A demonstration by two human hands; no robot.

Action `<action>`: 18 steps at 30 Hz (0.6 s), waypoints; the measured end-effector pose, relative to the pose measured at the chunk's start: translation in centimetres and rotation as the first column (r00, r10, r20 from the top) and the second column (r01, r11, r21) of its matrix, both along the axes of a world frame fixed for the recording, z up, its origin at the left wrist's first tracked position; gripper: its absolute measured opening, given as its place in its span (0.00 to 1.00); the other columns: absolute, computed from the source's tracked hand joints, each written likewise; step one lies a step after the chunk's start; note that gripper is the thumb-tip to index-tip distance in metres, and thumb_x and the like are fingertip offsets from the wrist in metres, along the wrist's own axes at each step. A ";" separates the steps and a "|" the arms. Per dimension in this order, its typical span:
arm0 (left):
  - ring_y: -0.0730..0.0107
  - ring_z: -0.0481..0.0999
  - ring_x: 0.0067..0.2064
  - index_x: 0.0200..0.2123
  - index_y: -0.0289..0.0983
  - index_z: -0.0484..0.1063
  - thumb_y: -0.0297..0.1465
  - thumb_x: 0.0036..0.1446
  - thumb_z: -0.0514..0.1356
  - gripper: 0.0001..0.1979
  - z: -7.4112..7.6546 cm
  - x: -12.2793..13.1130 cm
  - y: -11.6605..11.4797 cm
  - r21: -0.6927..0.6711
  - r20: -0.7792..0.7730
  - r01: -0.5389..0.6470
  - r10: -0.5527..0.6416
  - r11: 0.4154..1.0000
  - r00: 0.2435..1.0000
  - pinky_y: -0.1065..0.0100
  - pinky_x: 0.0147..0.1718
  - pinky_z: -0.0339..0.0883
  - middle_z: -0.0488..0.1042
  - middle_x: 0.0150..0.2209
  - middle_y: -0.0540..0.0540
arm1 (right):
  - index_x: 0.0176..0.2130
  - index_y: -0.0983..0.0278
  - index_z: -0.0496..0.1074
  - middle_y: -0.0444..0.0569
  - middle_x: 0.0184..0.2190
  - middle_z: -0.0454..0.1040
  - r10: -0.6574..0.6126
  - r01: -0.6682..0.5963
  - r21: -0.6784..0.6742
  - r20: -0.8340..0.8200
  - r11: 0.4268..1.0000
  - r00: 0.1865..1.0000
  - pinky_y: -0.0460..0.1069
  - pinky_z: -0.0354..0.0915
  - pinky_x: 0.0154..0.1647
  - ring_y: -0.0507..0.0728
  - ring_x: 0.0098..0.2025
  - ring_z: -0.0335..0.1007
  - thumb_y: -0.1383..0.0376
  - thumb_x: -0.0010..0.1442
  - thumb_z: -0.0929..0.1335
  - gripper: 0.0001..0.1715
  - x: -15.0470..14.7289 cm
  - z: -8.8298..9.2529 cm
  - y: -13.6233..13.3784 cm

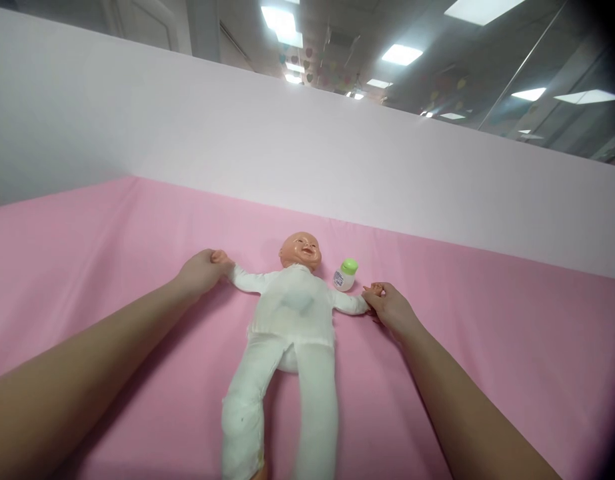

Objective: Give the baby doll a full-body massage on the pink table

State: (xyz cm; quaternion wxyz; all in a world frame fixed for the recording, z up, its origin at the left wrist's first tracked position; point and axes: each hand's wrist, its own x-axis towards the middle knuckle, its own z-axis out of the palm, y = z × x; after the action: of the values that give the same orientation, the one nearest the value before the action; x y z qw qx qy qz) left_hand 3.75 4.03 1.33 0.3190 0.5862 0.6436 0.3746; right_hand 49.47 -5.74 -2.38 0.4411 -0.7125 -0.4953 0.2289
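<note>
A baby doll (290, 320) in a white suit lies on its back on the pink sheet (87, 267), arms spread wide and legs pointing toward me. My left hand (201, 272) is closed around the doll's hand on the left side. My right hand (388, 307) is closed around the doll's other hand on the right. A small white bottle with a green cap (345, 275) stands beside the doll's head, just above its right-side arm and close to my right hand.
A pale pink partition wall (307, 153) runs along the far edge of the sheet. Above it are ceiling lights and a glass panel. Open pink sheet stretches to both sides of the doll.
</note>
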 end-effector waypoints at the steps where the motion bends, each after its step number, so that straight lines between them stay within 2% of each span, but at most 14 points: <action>1: 0.59 0.78 0.31 0.38 0.38 0.75 0.43 0.48 0.68 0.18 0.2 0.3 -0.4 0.036 0.018 0.007 -0.007 0.999 1.000 0.65 0.27 0.67 0.79 0.30 0.45 | 0.54 0.61 0.73 0.50 0.34 0.82 -0.022 0.022 -0.010 0.016 1.000 1.000 0.57 0.76 0.35 0.62 0.32 0.79 0.47 0.56 0.75 0.32 -0.3 0.4 -0.1; 3: 0.58 0.80 0.35 0.41 0.38 0.75 0.42 0.51 0.68 0.18 0.8 1.0 -1.3 0.127 0.039 0.025 -0.030 0.992 0.999 0.64 0.31 0.71 0.80 0.34 0.45 | 0.61 0.61 0.68 0.52 0.40 0.83 -0.080 0.076 0.074 0.046 0.994 0.996 0.58 0.77 0.41 0.63 0.37 0.81 0.47 0.57 0.74 0.39 -1.2 1.4 -0.6; 5: 0.59 0.81 0.39 0.48 0.39 0.75 0.42 0.54 0.67 0.20 1.6 1.9 -2.7 0.242 0.033 0.066 -0.076 0.968 0.997 0.63 0.37 0.74 0.82 0.40 0.45 | 0.66 0.60 0.62 0.55 0.48 0.82 -0.081 0.069 0.234 0.042 0.970 0.996 0.59 0.77 0.46 0.63 0.43 0.81 0.47 0.59 0.74 0.44 -2.6 2.3 -1.4; 7: 0.59 0.81 0.44 0.56 0.41 0.74 0.42 0.56 0.67 0.25 2.2 2.9 -4.3 0.361 -0.007 0.129 -0.135 0.924 0.991 0.62 0.43 0.75 0.82 0.46 0.44 | 0.68 0.58 0.60 0.56 0.55 0.80 0.014 -0.030 0.377 0.043 0.926 0.999 0.59 0.78 0.48 0.63 0.49 0.81 0.50 0.60 0.75 0.44 -4.4 2.9 -2.5; 9: 0.59 0.81 0.44 0.58 0.42 0.75 0.42 0.58 0.66 0.25 2.4 4.0 -5.7 0.407 -0.167 0.301 -0.254 0.862 0.953 0.62 0.44 0.75 0.82 0.50 0.45 | 0.64 0.57 0.65 0.55 0.56 0.79 0.115 -0.164 0.451 0.134 0.877 0.984 0.59 0.79 0.49 0.63 0.49 0.81 0.53 0.61 0.76 0.37 -6.4 3.3 -3.6; 10: 0.59 0.81 0.45 0.57 0.44 0.76 0.42 0.60 0.65 0.23 2.4 4.5 -6.3 0.407 -0.283 0.419 -0.324 0.812 0.903 0.61 0.45 0.75 0.82 0.50 0.45 | 0.61 0.56 0.69 0.53 0.55 0.80 0.165 -0.258 0.443 0.238 0.859 0.957 0.60 0.79 0.51 0.62 0.49 0.81 0.56 0.63 0.75 0.30 -7.4 3.4 -4.0; 12: 0.57 0.80 0.48 0.58 0.44 0.77 0.38 0.65 0.61 0.19 2.0 5.2 -6.9 0.381 -0.497 0.629 -0.424 0.677 0.757 0.59 0.49 0.74 0.83 0.50 0.45 | 0.56 0.54 0.75 0.49 0.53 0.81 0.284 -0.477 0.385 0.458 0.790 0.842 0.62 0.76 0.57 0.62 0.52 0.80 0.62 0.67 0.71 0.18 -8.9 3.4 -4.6; 14: 0.56 0.79 0.52 0.60 0.44 0.76 0.34 0.67 0.58 0.19 1.5 5.6 -7.0 0.361 -0.629 0.740 -0.438 0.568 0.643 0.58 0.53 0.72 0.82 0.52 0.44 | 0.56 0.52 0.77 0.47 0.54 0.81 0.342 -0.612 0.332 0.598 0.718 0.725 0.64 0.73 0.62 0.61 0.57 0.77 0.67 0.69 0.67 0.19 -9.7 3.1 -4.6; 16: 0.57 0.78 0.53 0.62 0.44 0.74 0.31 0.68 0.57 0.21 1.0 5.6 -6.8 0.356 -0.678 0.768 -0.419 0.533 0.604 0.57 0.55 0.71 0.81 0.55 0.44 | 0.58 0.52 0.77 0.47 0.57 0.80 0.327 -0.640 0.325 0.651 0.696 0.685 0.65 0.72 0.64 0.62 0.61 0.75 0.68 0.70 0.67 0.20 -10.0 2.8 -4.4; 18: 0.57 0.77 0.54 0.63 0.44 0.74 0.31 0.70 0.56 0.21 0.9 5.5 -6.5 0.354 -0.682 0.771 -0.419 0.529 0.600 0.57 0.55 0.70 0.81 0.56 0.45 | 0.58 0.52 0.77 0.48 0.59 0.79 0.300 -0.617 0.315 0.660 0.721 0.688 0.67 0.71 0.65 0.64 0.62 0.73 0.67 0.69 0.68 0.21 -9.8 2.5 -4.1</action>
State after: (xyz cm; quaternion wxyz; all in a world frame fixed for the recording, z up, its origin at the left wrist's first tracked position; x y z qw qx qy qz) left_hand 9.30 -2.50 2.23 0.0341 0.9232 0.2886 0.2515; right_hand 39.69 -9.86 0.11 0.3718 -0.4470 -0.8131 -0.0271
